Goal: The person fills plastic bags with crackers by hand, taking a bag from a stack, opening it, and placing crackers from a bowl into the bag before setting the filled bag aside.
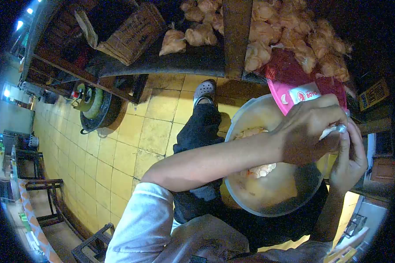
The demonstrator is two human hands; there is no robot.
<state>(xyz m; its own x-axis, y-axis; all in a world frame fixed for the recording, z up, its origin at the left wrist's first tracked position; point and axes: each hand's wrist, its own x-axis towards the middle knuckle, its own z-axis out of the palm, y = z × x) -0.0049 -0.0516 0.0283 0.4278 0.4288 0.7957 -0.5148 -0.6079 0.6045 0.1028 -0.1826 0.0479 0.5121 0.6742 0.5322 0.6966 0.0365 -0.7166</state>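
Above the right side of a large pale plastic basin (276, 210), my two hands meet with their fingers closed. My left hand (309, 127) reaches across the basin and pinches a small shiny piece of what looks like clear plastic (340, 129). Against the same piece press the thumb and fingers of my right hand (352, 153). Most of that piece is hidden by the fingers. Inside the basin lie pale orange-white crisps (262, 170), partly covered by my left forearm.
Beyond the basin is a pink plastic container (278, 94) with a white label. Filled clear bags (298, 35) are piled behind it; more bags (173, 41) sit on the dark shelf near a cardboard box (134, 33). A black pan (107, 114) stands on yellow tiles.
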